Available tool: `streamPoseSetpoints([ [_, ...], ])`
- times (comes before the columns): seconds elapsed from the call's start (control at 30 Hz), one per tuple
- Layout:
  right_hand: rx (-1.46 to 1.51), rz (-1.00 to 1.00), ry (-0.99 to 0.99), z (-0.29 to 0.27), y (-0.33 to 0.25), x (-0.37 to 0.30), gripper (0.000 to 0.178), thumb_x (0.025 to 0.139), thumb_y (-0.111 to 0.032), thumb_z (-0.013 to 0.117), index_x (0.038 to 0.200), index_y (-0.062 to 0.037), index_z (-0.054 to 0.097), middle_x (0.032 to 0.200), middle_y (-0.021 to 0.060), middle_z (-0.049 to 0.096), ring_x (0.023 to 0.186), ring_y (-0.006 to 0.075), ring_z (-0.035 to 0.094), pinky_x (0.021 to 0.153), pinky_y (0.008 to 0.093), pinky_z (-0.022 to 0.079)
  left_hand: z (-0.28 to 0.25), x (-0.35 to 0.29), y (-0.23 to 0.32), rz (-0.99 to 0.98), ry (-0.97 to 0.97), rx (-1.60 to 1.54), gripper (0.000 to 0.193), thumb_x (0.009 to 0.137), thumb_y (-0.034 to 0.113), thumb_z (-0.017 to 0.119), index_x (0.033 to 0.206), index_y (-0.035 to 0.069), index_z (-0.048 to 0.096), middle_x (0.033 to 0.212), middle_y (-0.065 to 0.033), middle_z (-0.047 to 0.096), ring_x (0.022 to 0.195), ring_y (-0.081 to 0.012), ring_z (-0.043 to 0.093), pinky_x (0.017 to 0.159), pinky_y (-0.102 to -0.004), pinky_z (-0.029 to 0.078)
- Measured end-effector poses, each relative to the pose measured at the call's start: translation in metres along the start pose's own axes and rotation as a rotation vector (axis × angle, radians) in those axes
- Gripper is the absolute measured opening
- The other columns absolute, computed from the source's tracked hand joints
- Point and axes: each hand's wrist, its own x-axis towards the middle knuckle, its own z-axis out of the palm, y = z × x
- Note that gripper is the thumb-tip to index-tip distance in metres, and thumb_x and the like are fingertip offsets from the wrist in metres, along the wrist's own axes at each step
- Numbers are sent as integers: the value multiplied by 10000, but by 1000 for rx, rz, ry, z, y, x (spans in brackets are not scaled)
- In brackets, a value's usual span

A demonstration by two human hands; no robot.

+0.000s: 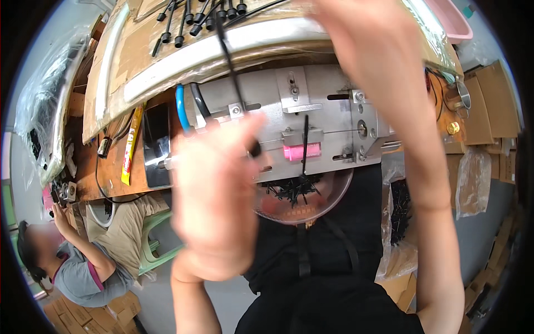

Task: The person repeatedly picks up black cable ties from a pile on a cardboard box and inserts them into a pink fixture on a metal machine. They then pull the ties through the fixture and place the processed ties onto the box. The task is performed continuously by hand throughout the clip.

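Observation:
My left hand point(217, 189), smeared by motion, is closed round a thin black rod point(232, 67) that slants up and away from it. A dark knob point(255, 149) shows at its fingers. My right hand point(370, 33) reaches over the far side of the bench, blurred, its fingers cut off by the top edge. Between the hands lies a grey metal fixture point(217, 89) with bolted blocks and a thin horizontal rod. A pink cylinder point(293, 153) sits on it, crossed by another black rod point(305, 133). Below, a clear bowl point(339, 195) holds many small black pieces point(289, 192).
Several black rods with knobbed ends point(194, 19) lie on a cardboard-covered ledge point(111, 72). A phone point(157, 145), a yellow packet point(131, 145) and a blue tube point(182, 108) are at left. Another person point(89, 267) sits there. Cardboard boxes point(489, 100) stand at right.

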Motion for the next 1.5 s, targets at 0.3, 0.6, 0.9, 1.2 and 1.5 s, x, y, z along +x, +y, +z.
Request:
streamPoseSetpoints([
  [0.3,581,458,-300,-21,18,59,165,866,-26,561,990,19,661,854,171,665,787,330,632,784,397,496,58,-69,31,-73,-435,144,746,721,-96,618,1430,-83,387,997,-114,502,864,-258,503,795,-357,455],
  [0.6,975,565,-31,-76,-23,-68,266,822,34,673,1083,36,622,917,110,676,755,139,623,622,257,486,54,-60,22,59,-460,246,687,729,-29,595,1387,-108,417,922,-83,471,819,-198,496,779,-276,476],
  [0.9,666,408,-251,-50,-115,-137,606,700,78,751,1269,117,546,952,131,672,599,175,547,533,312,472,-8,103,-89,15,-176,249,196,931,112,575,1104,95,664,901,-39,576,741,-148,494,718,-277,442],
  [1.2,647,458,-384,-44,-114,-129,596,771,3,726,1335,41,536,667,46,528,586,172,534,521,301,450,-14,107,-80,91,-140,106,406,862,-25,616,1244,113,629,828,3,525,705,-97,449,689,-241,426],
  [1.5,25,150,-38,8,25,26,279,834,-25,647,1111,-5,673,939,136,689,796,263,632,722,364,502,29,-50,13,87,-248,276,541,803,35,650,1324,-62,542,919,-90,537,758,-192,524,682,-300,457],
])
